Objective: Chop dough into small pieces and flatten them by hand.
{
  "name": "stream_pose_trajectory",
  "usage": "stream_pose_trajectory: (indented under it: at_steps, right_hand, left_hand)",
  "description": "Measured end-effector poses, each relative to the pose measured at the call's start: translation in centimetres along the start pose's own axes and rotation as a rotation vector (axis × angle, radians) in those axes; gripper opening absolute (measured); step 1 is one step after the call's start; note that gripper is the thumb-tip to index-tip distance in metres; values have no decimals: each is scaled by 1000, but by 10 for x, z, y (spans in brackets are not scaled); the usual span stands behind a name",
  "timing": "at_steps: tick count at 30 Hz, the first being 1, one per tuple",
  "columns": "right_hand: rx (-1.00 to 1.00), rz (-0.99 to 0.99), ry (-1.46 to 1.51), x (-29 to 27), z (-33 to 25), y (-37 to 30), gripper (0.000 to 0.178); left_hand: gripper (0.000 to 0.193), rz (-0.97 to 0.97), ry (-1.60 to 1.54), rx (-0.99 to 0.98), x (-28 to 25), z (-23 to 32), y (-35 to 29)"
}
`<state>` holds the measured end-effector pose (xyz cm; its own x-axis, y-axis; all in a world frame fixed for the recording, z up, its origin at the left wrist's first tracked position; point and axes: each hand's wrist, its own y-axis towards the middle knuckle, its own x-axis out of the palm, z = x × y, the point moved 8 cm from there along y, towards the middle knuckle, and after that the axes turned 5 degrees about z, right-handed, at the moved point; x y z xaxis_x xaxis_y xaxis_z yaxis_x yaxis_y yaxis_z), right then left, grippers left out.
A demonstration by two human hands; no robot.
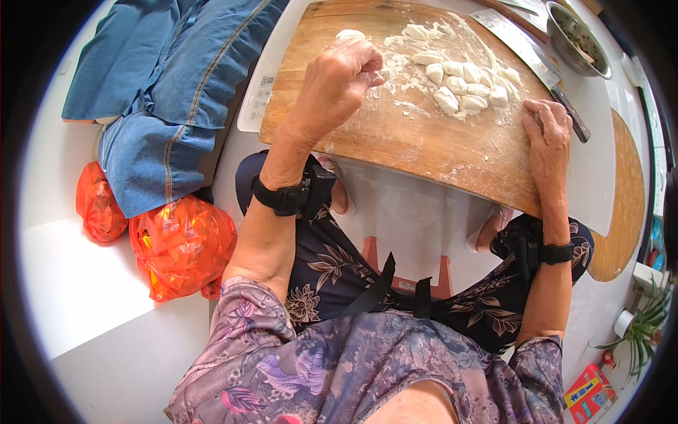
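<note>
My left hand (342,79) is raised over the left part of a floury wooden board (424,152), its fingers closed. What they hold, if anything, is hidden; a bit of white shows by the fingertips. Just beyond the knuckles lies a piece of dough (350,34). Several small cut dough pieces (457,85) sit grouped right of centre, with loose flour (446,32) scattered around them. At the board's right edge my right hand (549,134) rests with fingers apart and slightly bent, holding nothing. Close by it is the black handle of a cleaver (519,48).
A metal bowl (579,40) of chopped food stands at the far right. Beyond the table's right side is a rounded wooden surface (618,201). Blue denim cloth (173,92) and red plastic bags (183,244) are at left. A potted plant (639,332) stands lower right.
</note>
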<state>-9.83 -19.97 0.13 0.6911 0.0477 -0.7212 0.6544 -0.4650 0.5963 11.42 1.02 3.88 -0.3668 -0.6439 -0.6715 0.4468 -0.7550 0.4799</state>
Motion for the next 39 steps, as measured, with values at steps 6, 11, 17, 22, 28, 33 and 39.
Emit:
stream_pose_trajectory:
  at_steps: [6,11,17,22,28,33,39]
  right_hand:
    - [4,4,-9,0,2,-1,19]
    - [13,-4,12,1,0,0,19]
    - [-9,7,4,-1,2,-1,20]
    - [9,5,3,2,2,-2,19]
    - [-10,18,-8,2,2,-1,20]
    - [-10,52,-6,-4,1,-4,21]
    - [-7,93,76,-5,1,-3,24]
  left_hand:
    - [13,-63,22,71,1,6,-2]
    - [70,-52,76,33,20,0,-12]
    - [84,-263,365,90,80,-2,-37]
    - [80,-248,466,64,76,-5,-39]
    - [78,-190,477,54,77,-10,-38]
    - [69,-73,570,174,64,0,-29]
    - [38,-233,333,110,32,16,-23]
